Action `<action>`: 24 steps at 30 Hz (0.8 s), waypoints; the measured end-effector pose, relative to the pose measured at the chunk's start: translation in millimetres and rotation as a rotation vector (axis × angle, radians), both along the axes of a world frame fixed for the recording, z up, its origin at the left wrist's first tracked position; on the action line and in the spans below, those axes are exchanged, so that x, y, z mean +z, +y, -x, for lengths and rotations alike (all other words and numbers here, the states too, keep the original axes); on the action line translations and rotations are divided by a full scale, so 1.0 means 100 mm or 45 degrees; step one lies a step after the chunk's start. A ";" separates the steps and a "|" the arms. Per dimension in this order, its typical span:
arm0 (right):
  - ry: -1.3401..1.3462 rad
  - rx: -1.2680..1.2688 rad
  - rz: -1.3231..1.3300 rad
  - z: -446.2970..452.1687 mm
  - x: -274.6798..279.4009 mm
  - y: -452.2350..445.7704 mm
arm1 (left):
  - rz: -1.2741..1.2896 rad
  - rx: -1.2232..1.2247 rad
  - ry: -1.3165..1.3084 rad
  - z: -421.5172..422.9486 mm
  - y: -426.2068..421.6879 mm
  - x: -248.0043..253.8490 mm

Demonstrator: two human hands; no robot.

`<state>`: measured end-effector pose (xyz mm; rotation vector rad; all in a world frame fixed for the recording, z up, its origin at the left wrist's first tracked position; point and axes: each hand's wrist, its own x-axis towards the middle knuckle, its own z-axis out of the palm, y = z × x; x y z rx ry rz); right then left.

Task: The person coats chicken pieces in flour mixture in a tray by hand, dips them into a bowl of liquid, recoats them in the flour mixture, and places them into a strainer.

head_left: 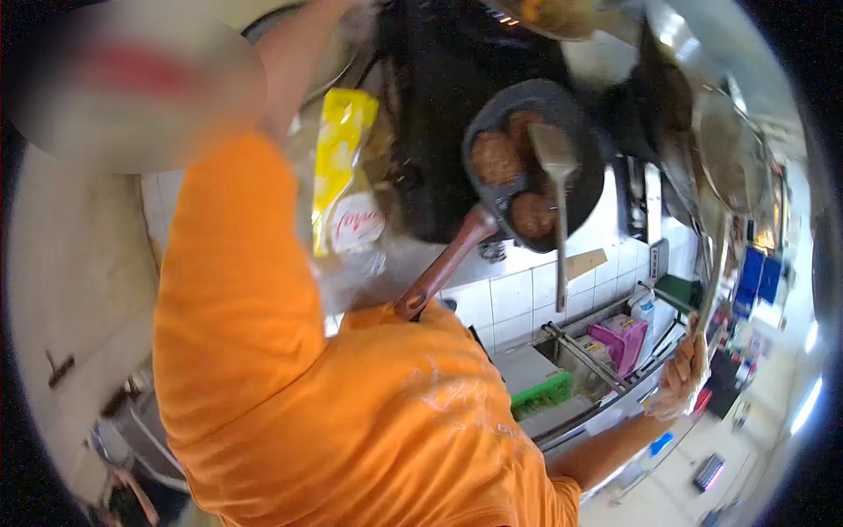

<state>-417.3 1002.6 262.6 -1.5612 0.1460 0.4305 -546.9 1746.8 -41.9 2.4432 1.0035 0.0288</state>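
My right hand (683, 376), in a thin clear glove, is at the lower right, its fingers wrapped round the long handle of a round metal ladle or strainer (731, 154). My left forearm (303, 53) reaches to the top edge, and the hand itself is out of view. A dark pan (492, 110) with a brown handle holds several round brown patties (497, 160). Across it rests a metal spatula (562, 220). To the left of the pan lies a yellow and white packet (338, 167).
Another pan (575, 33) with yellowish food is at the top edge. Below the tiled wall (514, 299) are a green tray (543, 395) and a pink container (620, 341). Blue containers (757, 279) stand at the far right.
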 end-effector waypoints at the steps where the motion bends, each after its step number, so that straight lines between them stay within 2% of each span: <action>1: -0.065 -0.057 0.048 0.03 -0.02 0.02 | -0.161 -0.033 0.056 0.05 0.15 -0.03; 2: -0.128 -0.114 0.100 0.06 -0.03 0.05 | -0.364 -0.085 0.079 0.16 0.22 0.00; 3: -0.074 -0.159 0.159 0.09 0.05 0.14 | -0.780 -0.177 -0.372 0.26 0.13 0.08; 4: -0.080 -0.070 0.170 0.01 0.03 -0.01 | -0.774 -0.249 -0.190 0.31 0.28 0.11; 5: -0.074 0.030 0.192 -0.08 -0.03 -0.15 | -0.294 0.047 -0.272 0.42 -0.32 0.90; 6: -0.072 0.021 0.206 -0.14 -0.06 -0.21 | -0.080 0.169 -0.390 0.50 -0.46 1.09; 7: -0.060 0.025 0.228 -0.20 -0.06 -0.23 | -0.200 0.030 -0.531 0.63 -0.42 1.07; 8: -0.116 0.020 0.395 -0.15 0.03 -0.13 | 0.049 0.023 -0.667 0.77 -0.52 1.15; 10: -0.216 0.018 0.596 -0.21 0.01 -0.16 | 0.244 0.078 -0.684 0.97 -0.78 1.47; 11: -0.257 0.041 0.733 -0.25 0.04 -0.18 | 0.197 0.056 -0.712 1.04 -0.92 1.63; 12: -0.467 0.167 1.017 -0.41 -0.06 -0.33 | 0.153 0.031 -0.740 1.08 -1.07 1.79; 14: -1.249 0.368 1.446 -1.19 -0.82 -1.09 | 0.188 -0.041 -0.795 1.13 -1.46 2.16; 16: -1.288 0.208 1.490 -1.36 -0.84 -1.03 | 0.172 -0.130 -0.824 1.20 -1.85 2.44; 18: -1.075 0.035 1.539 -1.49 -0.64 -0.59 | 0.109 -0.242 -0.842 1.24 -2.23 2.65; 19: -0.834 -0.052 1.559 -1.55 -0.46 -0.37 | 0.129 -0.253 -0.862 1.24 -2.43 2.75; 21: -1.116 0.170 1.748 -1.92 -0.56 -0.45 | 0.167 -0.276 -0.890 1.22 -2.82 2.92; 22: -1.422 0.368 1.960 -2.19 -0.67 -0.51 | 0.156 -0.292 -0.911 1.22 -3.01 2.97; 23: -1.636 0.495 1.990 -2.44 -0.72 -0.58 | 0.143 -0.284 -0.908 1.22 -3.19 3.00; 24: -1.778 0.605 1.852 -2.65 -0.78 -0.70 | 0.136 -0.272 -0.898 1.23 -3.38 3.00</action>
